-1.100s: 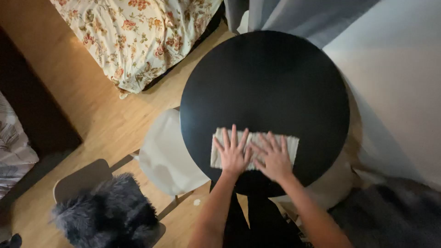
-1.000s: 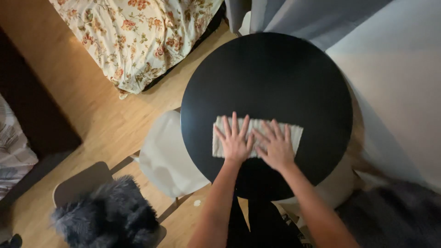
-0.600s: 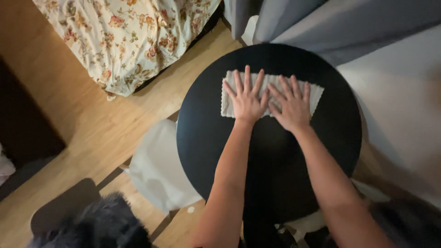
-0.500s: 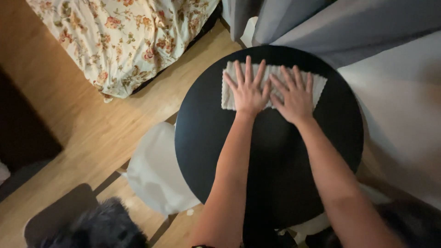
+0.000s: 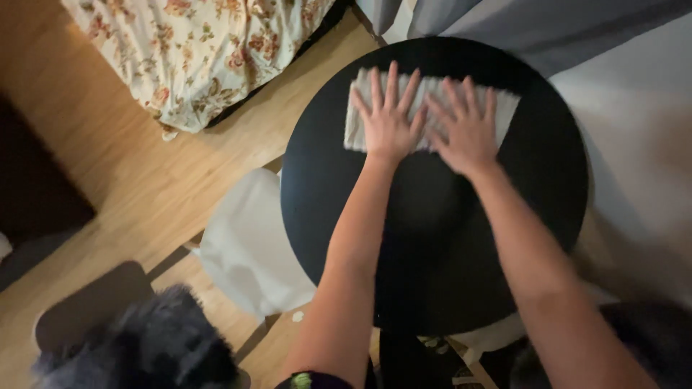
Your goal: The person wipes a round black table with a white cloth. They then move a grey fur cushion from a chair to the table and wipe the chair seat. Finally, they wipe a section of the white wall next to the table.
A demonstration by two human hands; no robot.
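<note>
A wooden floor (image 5: pixel 144 187) fills the left of the view, and on it stands a round black surface (image 5: pixel 432 238) that takes up most of the middle. Beyond the floor, at the top left, a bed with a floral cover (image 5: pixel 209 50) hangs its edge down toward the boards, and grey curtains (image 5: pixel 519 25) fall behind the surface at the top right. A pale cushion or seat (image 5: pixel 249 245) sits just beside the surface on its left, partly tucked under the rim, and a dark furry thing (image 5: pixel 151 346) lies at the lower left corner of the view. Both forearms reach out over the black top toward its far edge. There a pale folded cloth (image 5: pixel 504 108) lies flat, near the far rim. The left hand (image 5: pixel 387 119) presses on the left half of the cloth, fingers spread wide and palm down. The right hand (image 5: pixel 467 130) lies flat just beside it on the right half, fingers also splayed, gripping nothing.
</note>
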